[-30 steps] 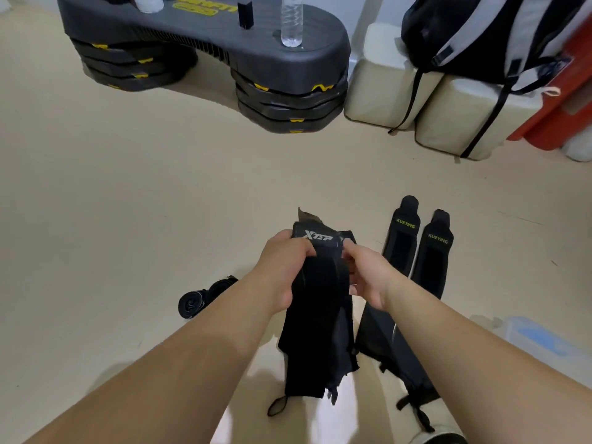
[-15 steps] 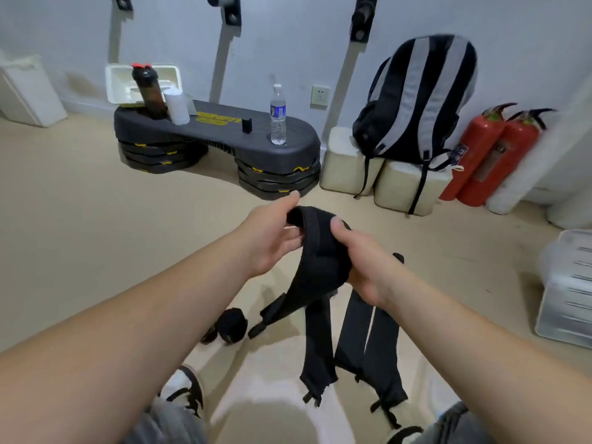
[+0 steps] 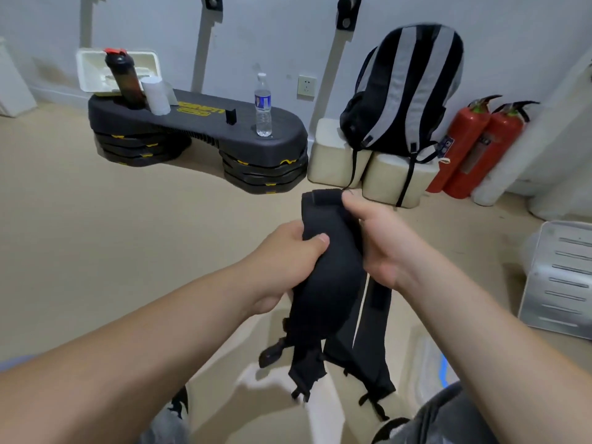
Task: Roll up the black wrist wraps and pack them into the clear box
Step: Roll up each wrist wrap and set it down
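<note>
1. Hanging in front of the person above the floor point(image 3: 96, 251), the black wrist wrap point(image 3: 326, 277) is held up between both hands. Its upper end stands as a flap above them and its tail droops toward the knees.
2. It looks light, soft and limp: the band bows under its own weight, so it should roll tightly only if kept taut. I would start at the stiffer-looking upper end and pinch each turn, since a loose coil is likely to spring open.
3. The left hand point(image 3: 285, 251) grips the band's left edge, with the thumb pressed on the front and the fingers curled behind. The right hand point(image 3: 381, 248) grips the right edge near the top, its fingers wrapped round it.
4. The other wraps point(image 3: 371, 341) lie flat on the floor just behind the hanging tail. The clear box point(image 3: 427, 360) sits low on the right, partly hidden by the right arm.
5. Half a second ago the top was folded over between the hands. Now it stands straight up, and the left thumb has come round onto the front. A second ago the view looked down at the floor and a white label showed on the wrap; no label shows now.
</note>
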A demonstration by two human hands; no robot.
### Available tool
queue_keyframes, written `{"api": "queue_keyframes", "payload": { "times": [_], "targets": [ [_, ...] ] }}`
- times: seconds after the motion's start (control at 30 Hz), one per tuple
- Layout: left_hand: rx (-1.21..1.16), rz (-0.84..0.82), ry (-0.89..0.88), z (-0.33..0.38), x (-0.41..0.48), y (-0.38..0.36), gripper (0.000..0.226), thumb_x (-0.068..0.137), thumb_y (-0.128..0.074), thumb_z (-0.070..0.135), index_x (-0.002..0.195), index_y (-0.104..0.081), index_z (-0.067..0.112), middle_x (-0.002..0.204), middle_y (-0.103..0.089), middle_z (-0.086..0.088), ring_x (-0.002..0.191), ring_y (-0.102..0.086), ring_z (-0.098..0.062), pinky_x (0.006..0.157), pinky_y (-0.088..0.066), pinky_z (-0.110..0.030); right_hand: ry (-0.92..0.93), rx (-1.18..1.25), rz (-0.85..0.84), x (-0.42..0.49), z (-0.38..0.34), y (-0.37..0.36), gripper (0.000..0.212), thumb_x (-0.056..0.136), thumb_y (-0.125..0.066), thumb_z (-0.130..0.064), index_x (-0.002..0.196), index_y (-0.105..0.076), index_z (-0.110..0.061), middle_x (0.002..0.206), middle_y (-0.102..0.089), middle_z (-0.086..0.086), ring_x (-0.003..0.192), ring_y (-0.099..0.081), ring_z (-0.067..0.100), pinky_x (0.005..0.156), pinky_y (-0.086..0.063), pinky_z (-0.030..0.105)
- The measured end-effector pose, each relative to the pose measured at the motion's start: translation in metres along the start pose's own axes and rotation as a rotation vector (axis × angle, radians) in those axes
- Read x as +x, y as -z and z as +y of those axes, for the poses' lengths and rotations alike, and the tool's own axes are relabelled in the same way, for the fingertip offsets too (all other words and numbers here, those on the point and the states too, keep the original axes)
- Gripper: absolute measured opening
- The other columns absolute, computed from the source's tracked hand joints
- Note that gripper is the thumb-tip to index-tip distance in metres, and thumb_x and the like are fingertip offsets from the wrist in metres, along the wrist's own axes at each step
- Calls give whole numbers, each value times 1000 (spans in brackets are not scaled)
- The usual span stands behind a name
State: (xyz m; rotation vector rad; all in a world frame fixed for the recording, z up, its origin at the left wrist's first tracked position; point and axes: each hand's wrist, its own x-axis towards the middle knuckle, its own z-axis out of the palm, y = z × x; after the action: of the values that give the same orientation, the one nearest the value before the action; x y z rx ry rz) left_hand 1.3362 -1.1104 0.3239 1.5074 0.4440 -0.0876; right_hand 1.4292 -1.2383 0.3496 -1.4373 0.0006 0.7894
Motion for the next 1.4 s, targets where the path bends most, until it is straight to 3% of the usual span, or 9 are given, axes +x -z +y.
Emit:
{"api": "queue_keyframes", "payload": {
  "times": [0.17,0.33,0.47,0.7,0.87,0.93,1.07,1.23,1.4],
  "targets": [
    [-366,141,85,26,21,14,23,109,-53,17,124,-69,9,109,-81,-12,99,-79,-28,85,-64,-39,-5,-313,-137,2,7,-13,43,107,-51,-56,123,-73,-22,109,-82,10,101,-80,29,95,-62,48],
    [-671,269,181,41,51,38,25,109,-53,12,123,-64,-4,114,-75,-24,102,-77,-38,94,-61,-56,137,-477,-118,16,8,-17,28,100,-70,-43,112,-75,-19,99,-83,2,91,-81,22,93,-64,46],
    [-758,282,149,41,62,55,31,109,-53,14,130,-64,-5,120,-75,-22,109,-76,-34,97,-60,-51,158,-501,-99,30,14,-12,15,100,-72,-24,114,-74,-18,103,-82,2,96,-80,21,94,-63,49],
    [-93,56,166,32,27,31,35,107,-57,44,119,-75,17,106,-82,-5,84,-75,-17,72,-58,-30,128,-180,-90,32,11,-15,18,108,-59,-18,120,-70,-11,108,-81,9,100,-79,26,75,-60,35],
    [240,-84,39,31,6,24,30,111,-50,34,117,-72,15,106,-80,-12,87,-70,-28,95,-59,-55,41,-11,28,25,-3,-10,18,109,-58,-21,112,-72,-11,101,-81,12,85,-79,27,68,-64,40],
    [277,-62,-28,30,4,22,29,112,-48,30,117,-70,12,104,-80,-14,86,-73,-35,87,-62,-52,31,-6,18,21,-8,-7,19,109,-57,-24,110,-72,-12,99,-81,11,83,-79,27,70,-64,42],
    [174,64,-116,32,5,19,31,114,-41,25,118,-69,14,84,-78,-7,63,-71,-11,49,-51,-21,150,-278,-61,12,-7,-2,25,109,-56,-36,110,-72,-17,91,-81,4,80,-75,20,70,-57,36],
    [-4,99,-109,31,13,24,35,115,-41,27,120,-71,10,78,-74,-12,62,-67,-13,55,-52,-22,225,-597,-97,1,-6,-2,38,110,-48,-45,98,-66,-14,65,-66,0,61,-59,17,57,-46,29],
    [149,126,-92,32,14,32,35,107,-57,41,98,-68,9,81,-76,-8,70,-71,-16,63,-57,-29,122,-400,-72,2,-8,-1,35,113,-47,-39,90,-57,-15,61,-51,3,51,-43,16,53,-39,30]
  ]
}}
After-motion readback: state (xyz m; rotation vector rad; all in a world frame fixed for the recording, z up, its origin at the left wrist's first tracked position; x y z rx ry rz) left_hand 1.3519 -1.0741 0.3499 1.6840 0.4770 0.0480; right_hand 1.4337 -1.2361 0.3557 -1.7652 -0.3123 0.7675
